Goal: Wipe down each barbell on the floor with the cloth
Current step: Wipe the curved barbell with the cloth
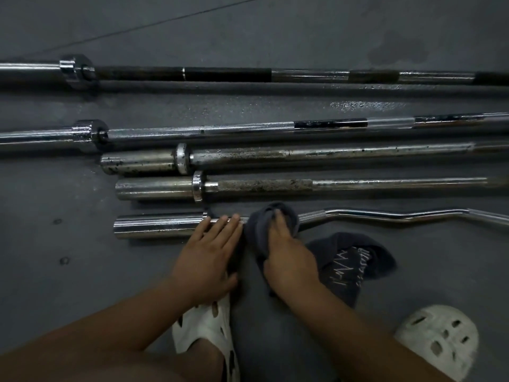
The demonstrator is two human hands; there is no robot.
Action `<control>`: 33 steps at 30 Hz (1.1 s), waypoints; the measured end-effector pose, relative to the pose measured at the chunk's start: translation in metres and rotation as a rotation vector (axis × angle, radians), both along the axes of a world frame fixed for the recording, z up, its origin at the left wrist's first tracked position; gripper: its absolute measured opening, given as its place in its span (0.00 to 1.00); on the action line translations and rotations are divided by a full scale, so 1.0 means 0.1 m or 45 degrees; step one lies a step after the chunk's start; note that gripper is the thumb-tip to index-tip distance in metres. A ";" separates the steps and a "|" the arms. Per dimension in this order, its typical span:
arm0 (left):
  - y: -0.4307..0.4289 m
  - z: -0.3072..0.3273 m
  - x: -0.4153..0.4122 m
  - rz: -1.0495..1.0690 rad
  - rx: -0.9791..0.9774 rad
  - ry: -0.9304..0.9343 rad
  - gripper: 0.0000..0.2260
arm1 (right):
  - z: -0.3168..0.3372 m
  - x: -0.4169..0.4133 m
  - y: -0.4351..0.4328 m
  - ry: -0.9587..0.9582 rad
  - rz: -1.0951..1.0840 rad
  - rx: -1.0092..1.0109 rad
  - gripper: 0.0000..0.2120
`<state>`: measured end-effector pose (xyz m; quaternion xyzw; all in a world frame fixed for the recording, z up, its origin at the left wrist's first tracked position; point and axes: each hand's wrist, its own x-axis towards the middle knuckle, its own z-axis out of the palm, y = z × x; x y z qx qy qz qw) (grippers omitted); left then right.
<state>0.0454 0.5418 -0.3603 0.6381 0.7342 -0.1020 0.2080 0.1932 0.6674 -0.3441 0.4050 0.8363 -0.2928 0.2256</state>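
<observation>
two white perforated clogs (440,340) stand on the grey floor (68,285) at the bottom of the view, with bare legs bent above them. just beyond, both hands reach to the nearest barbell, a curl bar (385,216) with a wavy chrome shaft and a thick sleeve at its left end. the left hand (209,252) lies flat, fingers straight and close together, their tips resting on the shaft just right of the sleeve. the right hand (286,252) curls over a dark grey cloth (260,224), gripping it bunched around the shaft right beside the left fingertips. dark fabric with pale lettering (355,263) lies on the floor beside the right wrist; whether it belongs to the same cloth i cannot tell. four straight barbells lie roughly parallel further out: a spotted short bar (264,186) next to the curl bar, another spotted bar (303,155) close behind it, then a long chrome bar (248,129) with a knurled grip, and farthest, well apart, a long bar with dark bands (220,74).
</observation>
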 end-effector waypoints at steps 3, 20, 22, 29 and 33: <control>0.00 0.01 -0.03 -0.002 -0.019 -0.036 0.44 | -0.01 0.08 0.04 0.087 0.361 -0.047 0.41; 0.33 1.18 0.11 -0.096 0.302 0.003 0.39 | 0.68 0.88 0.33 0.390 0.470 0.564 0.33; 0.38 1.47 0.25 -0.078 0.348 -0.007 0.40 | 0.86 1.05 0.34 0.404 0.465 0.601 0.35; 0.53 2.74 0.76 -0.157 0.298 0.119 0.41 | 1.86 1.87 0.39 0.443 0.405 0.811 0.37; 0.68 3.45 1.03 -0.153 0.229 0.207 0.40 | 2.36 2.30 0.54 0.517 0.291 0.881 0.36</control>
